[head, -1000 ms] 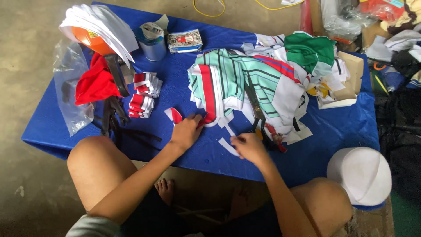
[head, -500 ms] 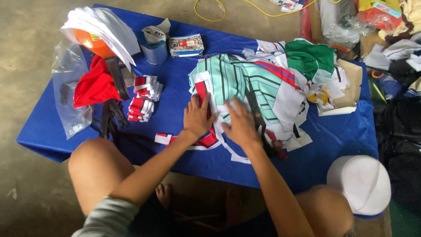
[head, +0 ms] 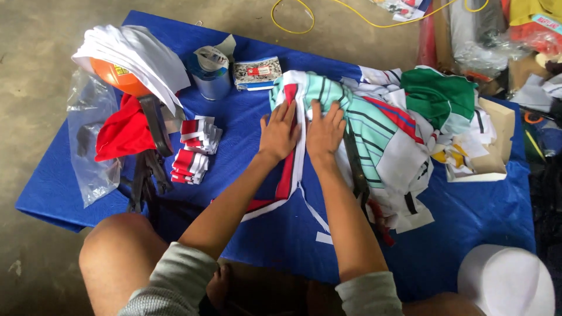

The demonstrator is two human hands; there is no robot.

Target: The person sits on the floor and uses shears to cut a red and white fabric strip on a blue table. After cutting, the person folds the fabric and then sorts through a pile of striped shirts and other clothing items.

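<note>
Both hands lie flat and open, left hand (head: 280, 131) and right hand (head: 324, 130) side by side on the striped fabric piece (head: 328, 99), just right of the blue tin (head: 211, 71) on the surface (head: 246, 134); press evenly; smooth outward, I judge.

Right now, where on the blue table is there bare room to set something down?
Bare blue table shows at the right front, between the fabric pile and the white round lid. A smaller patch lies between the folded strips and the left hand. The left end and back right are crowded.
</note>
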